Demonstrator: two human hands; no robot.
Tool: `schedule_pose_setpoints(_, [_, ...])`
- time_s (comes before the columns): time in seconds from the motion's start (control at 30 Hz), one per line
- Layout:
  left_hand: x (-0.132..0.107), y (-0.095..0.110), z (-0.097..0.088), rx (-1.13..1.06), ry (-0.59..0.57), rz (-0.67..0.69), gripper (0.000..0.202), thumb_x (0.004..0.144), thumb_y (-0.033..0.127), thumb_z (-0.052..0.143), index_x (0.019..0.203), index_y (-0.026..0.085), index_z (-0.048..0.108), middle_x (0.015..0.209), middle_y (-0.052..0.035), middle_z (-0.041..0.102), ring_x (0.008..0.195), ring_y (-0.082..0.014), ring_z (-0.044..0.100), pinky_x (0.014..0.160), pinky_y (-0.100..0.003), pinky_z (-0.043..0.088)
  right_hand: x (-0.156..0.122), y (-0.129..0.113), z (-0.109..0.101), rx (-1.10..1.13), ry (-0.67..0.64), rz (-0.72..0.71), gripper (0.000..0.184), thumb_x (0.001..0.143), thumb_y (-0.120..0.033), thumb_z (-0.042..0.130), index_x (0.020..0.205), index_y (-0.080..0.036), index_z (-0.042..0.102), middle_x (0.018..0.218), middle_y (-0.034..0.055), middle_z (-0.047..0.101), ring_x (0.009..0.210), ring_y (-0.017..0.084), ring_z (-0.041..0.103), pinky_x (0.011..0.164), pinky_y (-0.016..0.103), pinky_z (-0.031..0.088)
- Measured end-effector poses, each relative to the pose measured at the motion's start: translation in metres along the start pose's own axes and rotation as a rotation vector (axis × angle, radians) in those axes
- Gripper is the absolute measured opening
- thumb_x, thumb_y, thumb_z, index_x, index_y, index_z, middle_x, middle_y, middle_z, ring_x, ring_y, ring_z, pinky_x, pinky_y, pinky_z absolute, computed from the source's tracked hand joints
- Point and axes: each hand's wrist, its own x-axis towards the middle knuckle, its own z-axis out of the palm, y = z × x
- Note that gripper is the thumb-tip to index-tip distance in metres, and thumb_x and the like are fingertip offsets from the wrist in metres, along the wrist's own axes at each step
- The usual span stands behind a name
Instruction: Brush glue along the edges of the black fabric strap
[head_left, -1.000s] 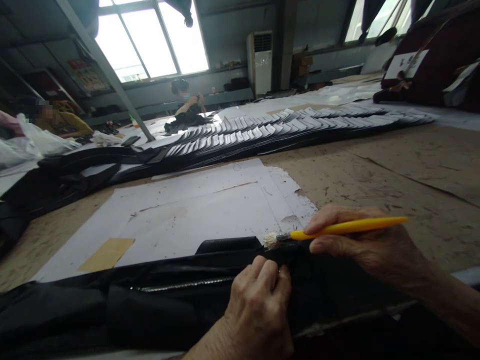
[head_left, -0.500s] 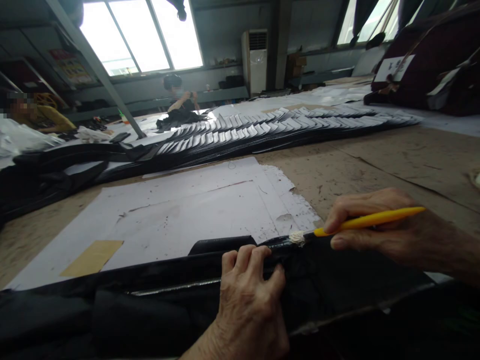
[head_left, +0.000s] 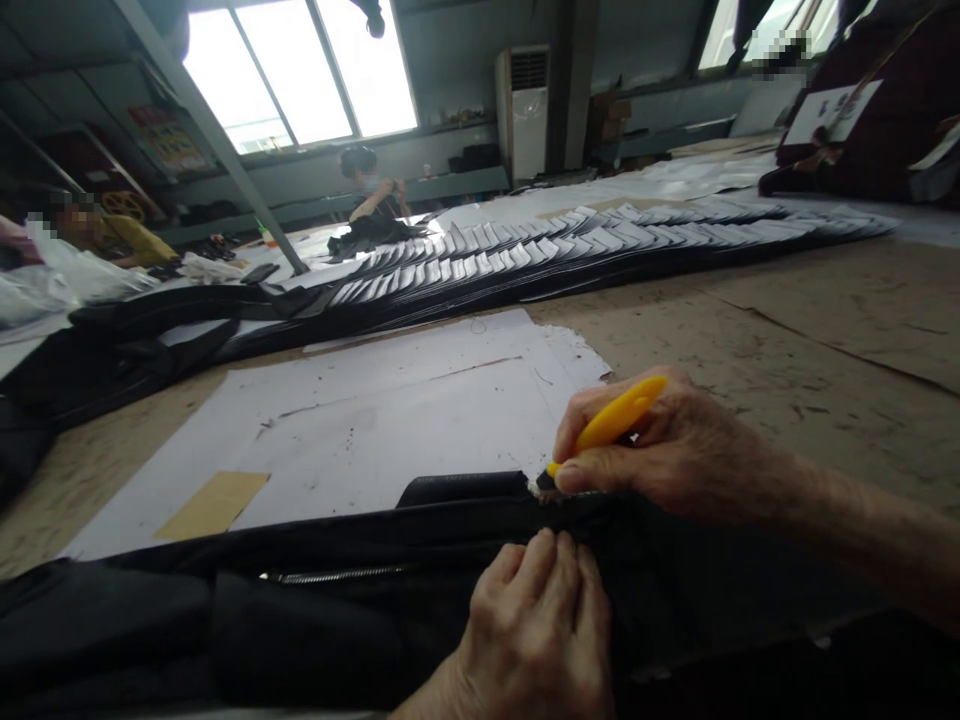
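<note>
A black garment [head_left: 315,635] with a metal zipper [head_left: 341,576] lies across the front of the table. Pressed onto it below the zipper's line is my left hand [head_left: 540,620], its fingers bent and close together, gripping the cloth. My right hand [head_left: 667,450] pinches a small brush with a yellow handle [head_left: 619,412]. The brush's pale bristles touch the garment's far edge, beside a black flap [head_left: 461,488] that sticks out over white paper [head_left: 390,400]. My fingers partly cover the brush's neck.
A tan card piece [head_left: 214,505] lies on the paper. Behind it stretches a long row of overlapping black pieces with white tops [head_left: 487,255]. A slanted metal pole [head_left: 217,150] rises from the table. Two people sit beyond, and a dark red bag [head_left: 892,130] stands at right.
My right hand has moved left with the brush, whose handle now tilts up more steeply. My left hand has shifted slightly right and nearer, its fingers drawn together. The view has turned slightly left.
</note>
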Motion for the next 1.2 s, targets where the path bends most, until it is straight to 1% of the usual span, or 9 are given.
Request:
schedule_pose_setpoints(0.2, [0.002,0.001,-0.002,0.009,-0.028,-0.028,0.033,0.077,0.013,0.036,0.086,0.005,0.066,0.082,-0.0145,0.070,0.070,-0.0240,0.065,0.052,-0.032,0.052,-0.012,0.010,0.007,0.048,0.072,-0.196,0.007,0.072,-0.019,0.066,0.068,-0.013,0.066,0.064,0.0006,0.064,0.056,0.009,0.058,0.051,0.017,0.045])
schedule_pose_setpoints(0.37, [0.002,0.001,-0.002,0.018,-0.048,-0.038,0.034,0.076,0.013,0.036,0.088,0.006,0.066,0.085,-0.0139,0.069,0.075,-0.0249,0.065,0.054,-0.033,0.053,-0.024,0.022,-0.011,-0.090,0.077,-0.094,0.013,0.074,-0.027,0.065,0.068,-0.016,0.066,0.064,0.0014,0.064,0.058,0.011,0.059,0.051,0.018,0.045])
schedule_pose_setpoints(0.43, [0.001,0.001,-0.002,0.009,-0.048,-0.031,0.034,0.074,0.014,0.036,0.089,0.005,0.066,0.086,-0.0142,0.069,0.076,-0.0254,0.065,0.054,-0.034,0.053,-0.026,0.021,-0.019,-0.168,0.071,-0.105,0.016,0.075,-0.030,0.065,0.065,-0.017,0.065,0.062,0.0008,0.063,0.054,0.011,0.057,0.048,0.019,0.043])
schedule_pose_setpoints(0.53, [0.001,0.001,-0.002,-0.006,-0.055,-0.031,0.034,0.072,0.014,0.038,0.090,0.005,0.066,0.087,-0.0148,0.069,0.076,-0.0258,0.064,0.054,-0.034,0.052,-0.028,0.013,-0.021,-0.270,0.094,-0.202,0.017,0.075,-0.030,0.064,0.064,-0.018,0.065,0.060,0.0001,0.062,0.052,0.010,0.056,0.046,0.019,0.042])
schedule_pose_setpoints(0.67, [0.002,0.001,-0.003,-0.027,-0.080,-0.037,0.033,0.070,0.014,0.040,0.090,0.005,0.066,0.083,-0.0141,0.068,0.071,-0.0249,0.062,0.051,-0.033,0.049,-0.026,0.005,-0.008,-0.263,0.167,-0.369,0.010,0.077,-0.024,0.064,0.070,-0.017,0.065,0.067,0.0005,0.064,0.060,0.010,0.058,0.057,0.018,0.046])
schedule_pose_setpoints(0.8, [0.002,0.001,-0.003,-0.048,-0.092,-0.051,0.033,0.069,0.014,0.041,0.089,0.005,0.066,0.079,-0.0139,0.067,0.066,-0.0240,0.060,0.048,-0.033,0.047,-0.025,0.016,-0.003,-0.272,0.066,-0.500,0.004,0.078,-0.016,0.063,0.074,-0.014,0.063,0.069,0.0015,0.063,0.066,0.009,0.058,0.064,0.019,0.047])
schedule_pose_setpoints(0.9, [0.001,0.001,-0.002,-0.047,-0.078,-0.042,0.033,0.069,0.015,0.041,0.090,0.005,0.065,0.083,-0.0147,0.067,0.072,-0.0252,0.061,0.053,-0.034,0.050,-0.029,0.026,-0.011,-0.350,0.027,-0.515,0.003,0.079,-0.017,0.062,0.078,-0.015,0.062,0.070,0.0023,0.061,0.066,0.011,0.057,0.062,0.021,0.046])
schedule_pose_setpoints(1.0, [0.002,0.001,-0.003,-0.045,-0.081,-0.044,0.033,0.068,0.015,0.041,0.089,0.005,0.065,0.082,-0.0143,0.067,0.071,-0.0248,0.061,0.053,-0.034,0.051,-0.037,0.028,-0.015,-0.384,0.030,-0.562,0.006,0.079,-0.015,0.062,0.085,-0.016,0.060,0.075,0.0029,0.061,0.071,0.011,0.057,0.068,0.023,0.046])
schedule_pose_setpoints(1.2, [0.006,0.001,-0.004,-0.117,-0.066,-0.046,0.029,0.067,0.013,0.041,0.082,0.008,0.065,0.069,-0.0114,0.063,0.063,-0.0234,0.058,0.050,-0.035,0.049,-0.043,0.034,0.002,-0.318,-0.103,-0.714,0.007,0.088,-0.016,0.050,0.090,-0.013,0.057,0.073,0.0034,0.054,0.068,0.010,0.049,0.067,0.025,0.040])
